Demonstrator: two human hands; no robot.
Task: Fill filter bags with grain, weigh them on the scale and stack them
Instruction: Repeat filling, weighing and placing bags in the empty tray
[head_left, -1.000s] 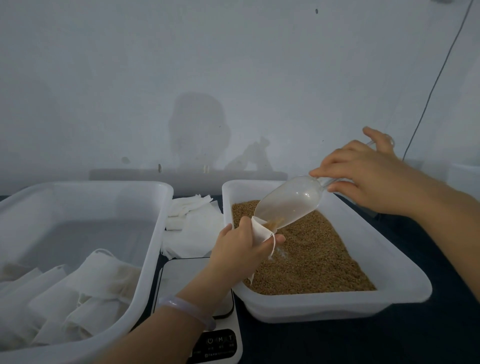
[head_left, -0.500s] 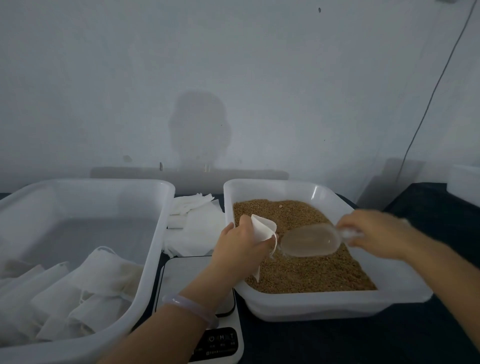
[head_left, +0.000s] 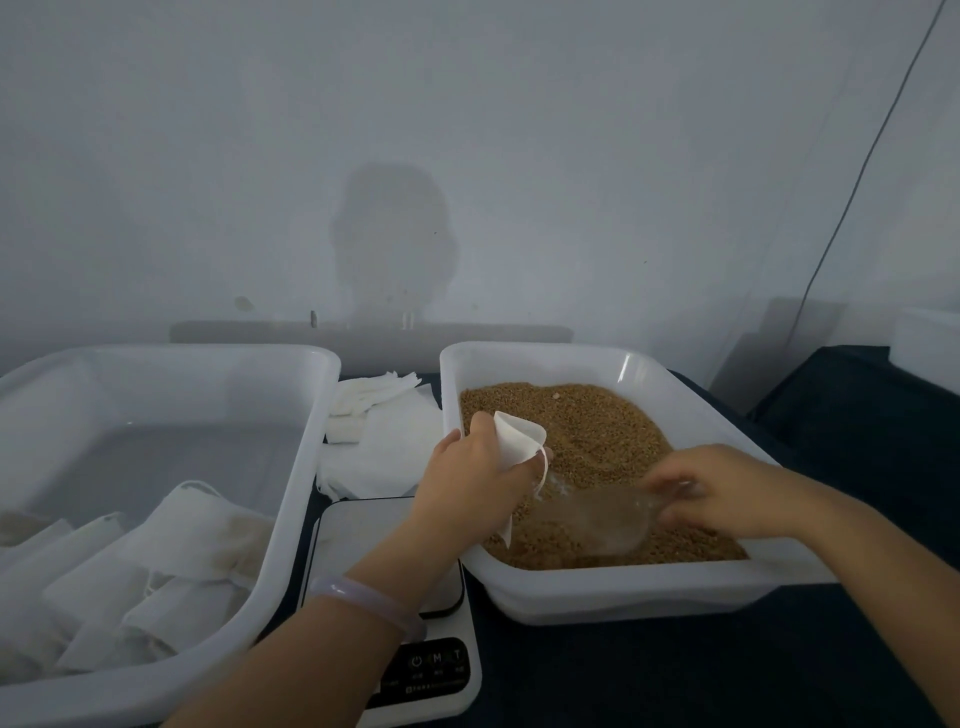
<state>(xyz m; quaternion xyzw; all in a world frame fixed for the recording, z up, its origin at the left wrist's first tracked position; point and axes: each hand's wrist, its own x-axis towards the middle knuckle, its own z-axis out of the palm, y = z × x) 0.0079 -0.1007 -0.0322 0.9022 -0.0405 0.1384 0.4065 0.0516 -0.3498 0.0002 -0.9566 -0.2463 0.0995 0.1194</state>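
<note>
Filter bag (head_left: 517, 439): white, mouth open, gripped in left hand (head_left: 475, 480) over grain (head_left: 597, 436) in right tub (head_left: 675, 592); right hand (head_left: 727, 491) grips clear scoop (head_left: 597, 522), blurred, low in grain; filled bags (head_left: 156, 571) in left tub (head_left: 291, 525); scale (head_left: 415, 670) between tubs

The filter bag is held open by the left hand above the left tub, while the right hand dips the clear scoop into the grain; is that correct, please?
Not quite: the head view shows the left hand holding the filter bag open above the right tub, not the left tub. The right hand does dip the scoop into the grain.
</note>
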